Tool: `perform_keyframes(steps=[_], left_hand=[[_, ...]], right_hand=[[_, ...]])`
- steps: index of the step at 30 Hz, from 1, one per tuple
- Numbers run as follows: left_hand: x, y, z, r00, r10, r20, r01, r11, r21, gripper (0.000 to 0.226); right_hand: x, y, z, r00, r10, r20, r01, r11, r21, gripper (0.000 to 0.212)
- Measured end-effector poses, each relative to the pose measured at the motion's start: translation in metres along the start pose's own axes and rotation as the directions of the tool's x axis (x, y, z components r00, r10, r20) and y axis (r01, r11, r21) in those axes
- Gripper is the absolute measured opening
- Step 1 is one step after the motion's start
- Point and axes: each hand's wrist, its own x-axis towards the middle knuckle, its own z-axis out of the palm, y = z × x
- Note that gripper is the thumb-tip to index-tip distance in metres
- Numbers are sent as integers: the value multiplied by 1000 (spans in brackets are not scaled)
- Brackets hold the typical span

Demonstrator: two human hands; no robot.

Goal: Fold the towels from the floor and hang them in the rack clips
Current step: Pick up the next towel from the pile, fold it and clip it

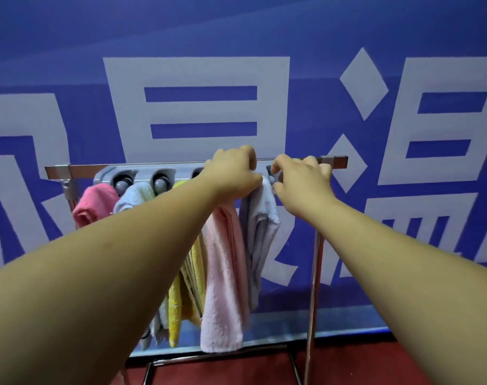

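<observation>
Left hand [234, 170] grasps lavender-grey towel [260, 234] by its top, at clip rail [142, 173]. Right hand [300, 180] curled alongside; grasp indiscernible, clip hidden.

Both hands up at the rack bar [131, 169]. Left hand [234, 170] grips the top of the pale lilac towel [260, 232]. Right hand [300, 179] has its fingers curled at the rightmost clip, grip unclear. Leftwards hang the pale pink towel [225, 287], yellow towel [175, 309], light blue towel [134, 195] and hot pink towel [93, 204]. Blue banner [70, 51] behind, red floor [347, 365] below.
</observation>
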Motion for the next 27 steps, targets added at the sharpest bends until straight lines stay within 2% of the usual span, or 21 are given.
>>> perform_keyframes(steps=[3, 5, 7, 9, 12, 15, 17, 19, 22, 25, 27], left_hand=[[-20, 3, -4, 992, 123, 17, -124, 988, 88, 21], [-32, 2, -4, 981, 175, 81, -187, 965, 184, 42], [-41, -2, 0, 970, 208, 122, -236, 925, 299, 57], [-47, -2, 9, 969, 212, 127, -246, 887, 390, 58], [-56, 7, 23, 972, 211, 102, -233, 849, 474, 64], [-59, 14, 33, 977, 210, 50, -203, 819, 536, 52], [-56, 15, 36, 981, 195, 20, -176, 828, 533, 38], [-54, 16, 37, 982, 189, -1, -165, 858, 486, 26], [-50, 14, 32, 982, 189, -30, -157, 886, 436, 8], [-47, 7, 23, 979, 201, -23, -170, 880, 444, 7], [-47, 3, 21, 985, 169, 36, -166, 866, 471, 3]], right_hand=[[-3, -1, -1, 998, -66, 24, 64, 995, 78, 31], [-8, -1, -2, 989, -105, 103, 96, 992, 85, 42], [-16, 0, -5, 975, -150, 163, 143, 988, 54, 41], [-24, 1, -5, 959, -186, 213, 192, 981, -6, 41], [-33, -1, 0, 943, -202, 264, 229, 971, -75, 58], [-39, -4, 8, 951, -190, 244, 232, 960, -155, 85], [-42, -7, 12, 961, -178, 210, 218, 959, -182, 94], [-45, -9, 18, 976, -164, 145, 191, 960, -202, 89], [-48, -13, 25, 989, -142, 39, 147, 968, -202, 70], [-41, -14, 20, 995, -104, -7, 100, 973, -208, 52], [-34, -12, 14, 995, -99, -25, 92, 975, -202, 42]])
